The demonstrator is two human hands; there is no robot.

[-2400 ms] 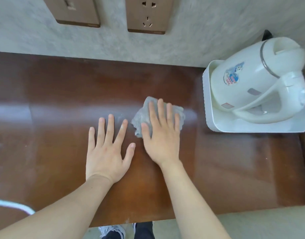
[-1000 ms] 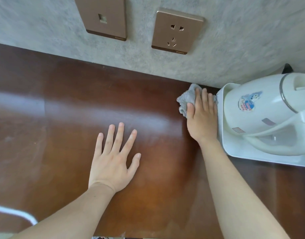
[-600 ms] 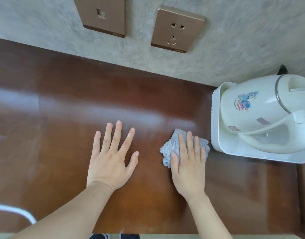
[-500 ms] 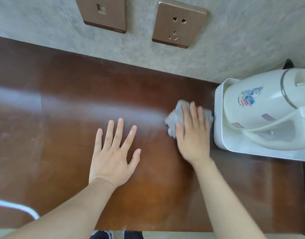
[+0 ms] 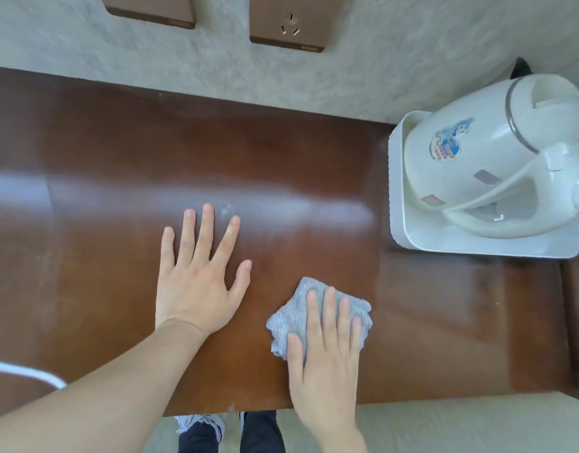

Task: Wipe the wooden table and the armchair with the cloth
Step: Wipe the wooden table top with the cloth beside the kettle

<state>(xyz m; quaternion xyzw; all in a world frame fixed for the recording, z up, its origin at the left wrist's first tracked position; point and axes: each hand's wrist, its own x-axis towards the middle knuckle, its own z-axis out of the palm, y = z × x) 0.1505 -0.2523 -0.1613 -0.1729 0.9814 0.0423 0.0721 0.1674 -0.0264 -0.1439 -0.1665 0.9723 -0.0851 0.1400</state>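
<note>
While the left hand lies flat on the wooden table with fingers spread and holding nothing, the right hand presses the grey cloth down with straight fingers, near the table's front edge. Cloth's bunched up under those fingers. Beyond the right hand, off to its right, a white kettle sits in a white tray.

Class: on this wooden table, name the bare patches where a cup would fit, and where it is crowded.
Bare: the strip between the wall and the left hand, and the table left of it. Crowded: the right, with kettle on its tray, and the right hand pressing the cloth.
</note>
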